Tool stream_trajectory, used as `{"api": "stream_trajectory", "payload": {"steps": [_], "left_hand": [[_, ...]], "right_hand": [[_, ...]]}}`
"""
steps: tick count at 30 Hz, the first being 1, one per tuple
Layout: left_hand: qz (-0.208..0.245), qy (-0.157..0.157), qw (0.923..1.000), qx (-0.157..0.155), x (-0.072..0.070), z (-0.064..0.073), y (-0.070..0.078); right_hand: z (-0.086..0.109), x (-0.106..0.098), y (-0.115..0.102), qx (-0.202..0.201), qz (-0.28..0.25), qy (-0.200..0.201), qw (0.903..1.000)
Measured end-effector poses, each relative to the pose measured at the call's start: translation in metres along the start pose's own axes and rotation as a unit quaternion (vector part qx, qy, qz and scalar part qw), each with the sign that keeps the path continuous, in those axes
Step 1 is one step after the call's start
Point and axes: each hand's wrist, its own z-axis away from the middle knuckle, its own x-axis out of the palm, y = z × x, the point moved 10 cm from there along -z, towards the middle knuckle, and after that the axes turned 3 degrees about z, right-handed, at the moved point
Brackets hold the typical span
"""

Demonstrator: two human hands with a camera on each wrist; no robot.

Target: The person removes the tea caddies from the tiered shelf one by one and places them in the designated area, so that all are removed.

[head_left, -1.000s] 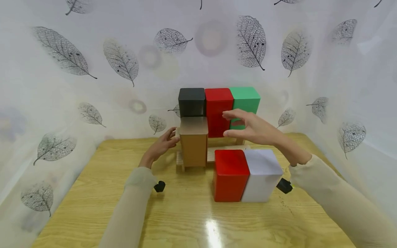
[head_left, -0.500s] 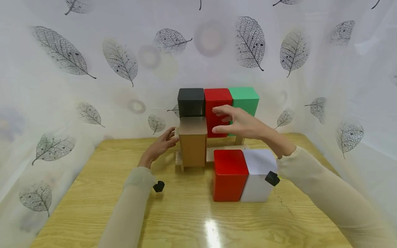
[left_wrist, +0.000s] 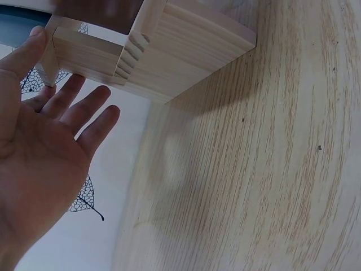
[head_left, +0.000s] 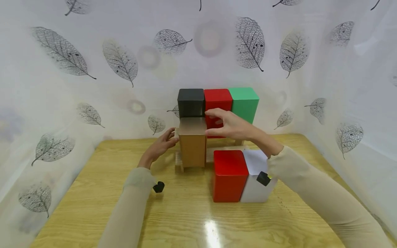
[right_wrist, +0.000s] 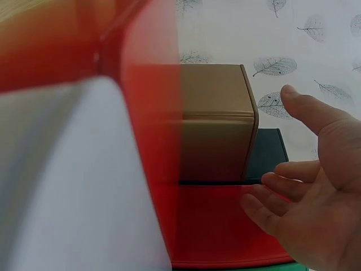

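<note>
The tan box [head_left: 193,151] stands on the lower step of the wooden stand [left_wrist: 186,48], in front of the black box [head_left: 191,103]; the left hand [head_left: 159,147] pinches the stand's end between thumb and fingers, while the right hand [head_left: 233,126], fingers loosely spread and holding nothing, hovers just beside the tan box

So both arms are stretched forward in pale long sleeves [head_left: 125,220], wrists [head_left: 145,162] poking out past the cuffs. The left arm [head_left: 134,193] comes in over the near edge of the surface [head_left: 176,220] and angles toward the far edge. Left hand [head_left: 161,146] looks pretty relaxed, thumb apart, fingers a bit bent. Right arm [head_left: 316,187] slants in from the near right corner, and the right hand [head_left: 232,125] is raised, fingers pointing left, thumb and fingers making a wide C.
</note>
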Motion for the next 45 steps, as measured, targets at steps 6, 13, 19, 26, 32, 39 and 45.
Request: {"api": "stream_trajectory", "payload": {"steps": [6,13,19,26,32,39,45], "left_hand": [[0.0,0.0,1.0,0.003,0.0,0.0,0.002],[-0.003,-0.002,1.0,0.004,-0.001,0.0,0.0],[-0.002,-0.001,1.0,0.009,-0.003,-0.001,-0.001],[0.002,-0.001,1.0,0.002,-0.002,0.0,-0.002],[0.002,-0.003,1.0,0.007,-0.001,-0.002,-0.003],[0.006,0.001,0.9999,0.01,-0.001,-0.004,-0.002],[0.005,0.001,0.9999,0.01,0.0,-0.004,-0.001]], "right_hand": [[-0.002,0.004,-0.002,-0.001,0.018,-0.004,0.9998],[-0.006,0.011,0.0,0.011,0.04,-0.02,0.9989],[-0.007,0.013,0.001,0.012,0.048,-0.024,0.9985],[-0.007,0.019,0.0,0.011,0.055,-0.037,0.9977],[-0.004,0.021,0.004,0.022,0.061,-0.033,0.9974],[-0.005,0.019,0.006,0.024,0.057,-0.018,0.9979],[-0.004,0.02,0.005,0.027,0.059,-0.016,0.9978]]}}
